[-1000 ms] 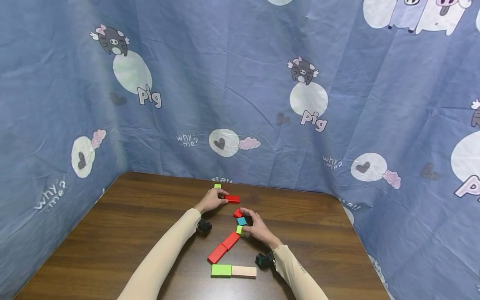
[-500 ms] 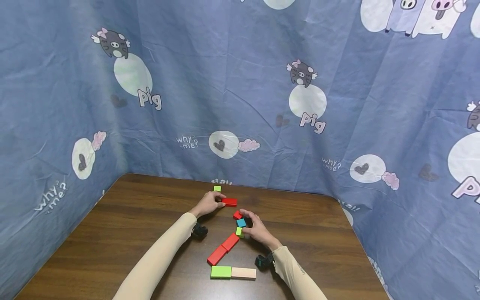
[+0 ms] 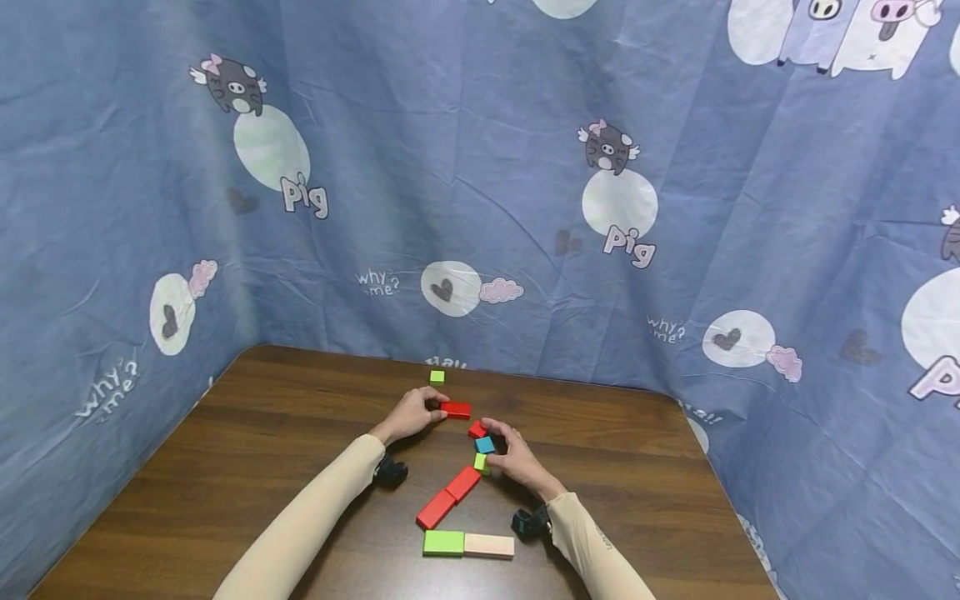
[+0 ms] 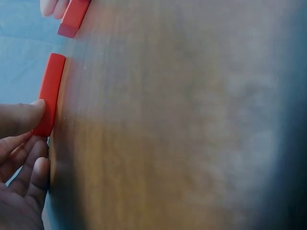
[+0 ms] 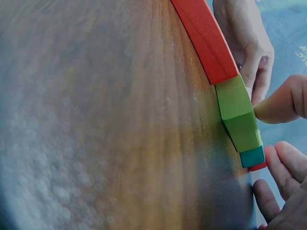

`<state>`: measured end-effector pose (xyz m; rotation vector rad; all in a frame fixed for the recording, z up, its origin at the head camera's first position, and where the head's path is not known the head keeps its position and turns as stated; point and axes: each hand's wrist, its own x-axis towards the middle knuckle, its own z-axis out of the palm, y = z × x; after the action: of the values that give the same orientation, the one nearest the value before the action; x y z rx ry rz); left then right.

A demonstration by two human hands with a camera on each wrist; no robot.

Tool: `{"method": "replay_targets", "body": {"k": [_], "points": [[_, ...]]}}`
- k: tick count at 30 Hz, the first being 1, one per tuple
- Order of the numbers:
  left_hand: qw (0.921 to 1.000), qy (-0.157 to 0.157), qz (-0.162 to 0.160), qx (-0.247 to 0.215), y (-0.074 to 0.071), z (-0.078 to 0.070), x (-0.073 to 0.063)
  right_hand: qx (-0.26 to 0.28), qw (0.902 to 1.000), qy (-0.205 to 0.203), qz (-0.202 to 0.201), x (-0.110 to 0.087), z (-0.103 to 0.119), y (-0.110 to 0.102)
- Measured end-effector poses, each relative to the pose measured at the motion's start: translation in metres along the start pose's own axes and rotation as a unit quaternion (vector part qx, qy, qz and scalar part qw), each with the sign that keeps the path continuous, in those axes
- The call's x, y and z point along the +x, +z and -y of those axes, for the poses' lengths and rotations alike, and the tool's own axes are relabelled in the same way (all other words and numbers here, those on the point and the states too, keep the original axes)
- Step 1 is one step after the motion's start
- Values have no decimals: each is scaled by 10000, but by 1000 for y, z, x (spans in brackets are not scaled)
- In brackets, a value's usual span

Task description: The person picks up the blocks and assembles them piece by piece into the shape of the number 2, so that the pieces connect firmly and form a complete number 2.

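My left hand (image 3: 411, 412) pinches a red rectangular block (image 3: 456, 410) between thumb and fingers, on or just above the table. A light green cube (image 3: 437, 377) lies beyond it. Farther right, my right hand (image 3: 517, 458) is spread beside a short row: a red block (image 3: 477, 429), a blue block (image 3: 485, 445) and a green block (image 3: 482, 462). In the right wrist view its thumb (image 5: 278, 106) touches the green block's side; the other fingers (image 5: 283, 163) lie near the blue and red end. Whether those fingertips touch is unclear.
Two red blocks (image 3: 450, 497) continue the row toward the near side in a slanting line. Below them a green block (image 3: 443, 543) and a pale wood block (image 3: 489, 546) lie end to end. Patterned blue cloth (image 3: 480, 208) hangs behind the brown table (image 3: 615, 467).
My left hand has drawn the red block slightly nearer, away from the light green cube at the back. The right hand and its row of blocks stay almost still.
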<state>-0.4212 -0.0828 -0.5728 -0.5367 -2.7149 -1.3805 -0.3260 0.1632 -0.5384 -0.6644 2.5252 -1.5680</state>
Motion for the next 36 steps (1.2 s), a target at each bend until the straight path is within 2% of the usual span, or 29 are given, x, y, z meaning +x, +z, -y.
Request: {"method": "replay_targets", "body": {"k": [5, 21, 28, 36], "points": [[9999, 121, -9, 35, -1, 1, -5, 102, 9999, 56, 29, 0, 1, 0], [9997, 179, 167, -96, -4, 1, -22, 24, 9999, 93, 33, -2, 3, 0], [9994, 216, 150, -224, -4, 2, -24, -6, 10000, 56, 38, -1, 1, -1], [9988, 82, 112, -467, -5, 4, -25, 30, 9999, 59, 85, -1, 2, -1]]}}
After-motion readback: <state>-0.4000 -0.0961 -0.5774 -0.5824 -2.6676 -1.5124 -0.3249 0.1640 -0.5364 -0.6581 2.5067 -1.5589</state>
